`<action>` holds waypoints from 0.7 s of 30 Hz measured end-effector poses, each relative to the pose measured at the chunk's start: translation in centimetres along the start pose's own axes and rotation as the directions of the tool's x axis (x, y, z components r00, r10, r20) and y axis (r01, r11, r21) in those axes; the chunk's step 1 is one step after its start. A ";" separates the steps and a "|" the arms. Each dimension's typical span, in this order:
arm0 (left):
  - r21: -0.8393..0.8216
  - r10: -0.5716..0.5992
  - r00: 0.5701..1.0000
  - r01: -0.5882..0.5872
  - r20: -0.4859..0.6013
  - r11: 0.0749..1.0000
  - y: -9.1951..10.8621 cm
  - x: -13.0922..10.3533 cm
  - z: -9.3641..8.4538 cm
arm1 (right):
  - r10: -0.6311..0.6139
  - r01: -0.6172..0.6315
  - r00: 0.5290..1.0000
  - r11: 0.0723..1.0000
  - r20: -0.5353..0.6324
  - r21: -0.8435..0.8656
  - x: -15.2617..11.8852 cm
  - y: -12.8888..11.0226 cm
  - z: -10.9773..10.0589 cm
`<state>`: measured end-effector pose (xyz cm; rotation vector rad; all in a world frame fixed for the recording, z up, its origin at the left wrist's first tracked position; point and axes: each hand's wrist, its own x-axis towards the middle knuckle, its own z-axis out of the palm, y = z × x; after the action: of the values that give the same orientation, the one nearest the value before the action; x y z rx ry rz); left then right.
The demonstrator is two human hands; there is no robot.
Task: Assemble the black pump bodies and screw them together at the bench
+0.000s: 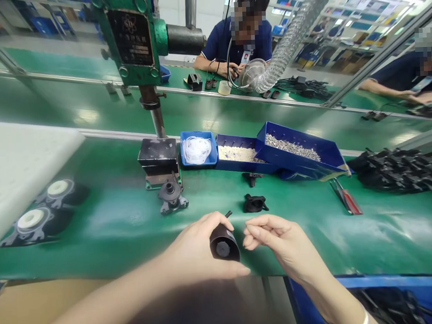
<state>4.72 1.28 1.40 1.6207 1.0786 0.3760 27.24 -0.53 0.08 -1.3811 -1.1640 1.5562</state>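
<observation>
My left hand (205, 252) is wrapped round a black cylindrical housing (224, 242), whose open end faces me and shows a round dark core. Just to its right, my right hand (271, 235) has thumb and fingertips pinched together; anything between them is too small to make out. Beyond the hands lie a black plastic ring-shaped part (255, 203) and a smaller black part (252, 178). Further left, a grey-black bracket with a round hub (172, 194) rests at the foot of the green press (134, 46).
Blue bins hold white rings (197, 150), small beige pieces (237, 154) and metal screws (291, 147). Red-handled tweezers (348, 200) and a pile of black parts (400, 169) lie right. Motor-like parts (32, 220) sit left. A co-worker (247, 38) sits behind the glass.
</observation>
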 end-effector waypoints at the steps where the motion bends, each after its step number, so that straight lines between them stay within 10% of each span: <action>1: -0.008 -0.016 1.000 0.016 0.003 1.000 -0.3 0.0 0.0 | 0.004 -0.004 1.000 1.000 0.015 0.000 0.3 -0.1 0.3; 21: 0.075 -0.087 0.996 0.087 -0.004 0.993 -1.4 0.3 0.3 | 0.074 -0.068 0.990 0.996 0.120 -0.052 2.3 0.8 2.5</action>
<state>4.44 1.37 -0.07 1.6338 1.1720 0.2808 24.51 1.00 -1.40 -1.3882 -1.2441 1.6933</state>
